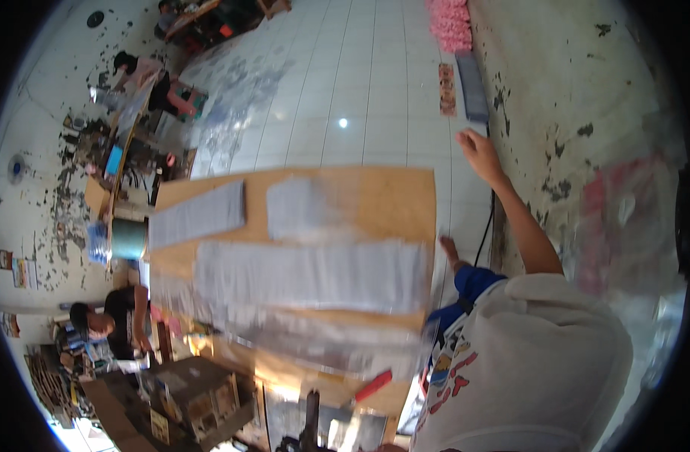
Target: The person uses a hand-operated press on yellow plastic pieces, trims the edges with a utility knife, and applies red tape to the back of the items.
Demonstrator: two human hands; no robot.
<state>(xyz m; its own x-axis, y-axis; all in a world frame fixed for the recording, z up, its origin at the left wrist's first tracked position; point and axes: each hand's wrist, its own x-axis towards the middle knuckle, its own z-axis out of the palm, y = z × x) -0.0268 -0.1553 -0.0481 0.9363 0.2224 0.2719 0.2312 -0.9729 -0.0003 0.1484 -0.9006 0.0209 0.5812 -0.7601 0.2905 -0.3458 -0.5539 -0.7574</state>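
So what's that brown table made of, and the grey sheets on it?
The table looks like bare plywood or board: matte, light brown, unpainted. The grey sheets seem thin clear plastic, since they look glossy and show glare, but the blur leaves it open.

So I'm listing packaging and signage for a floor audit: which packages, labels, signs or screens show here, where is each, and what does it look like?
Clear plastic sheets: on the wooden table, long greyish rectangles.
Pink packets: heaped on the floor by the wall, top of the view.
Wall poster: left wall, small rectangle, pale with red.
Blue screen: on the cluttered desk at left, small, tilted.
Cardboard box: below the table, brown with pale labels.
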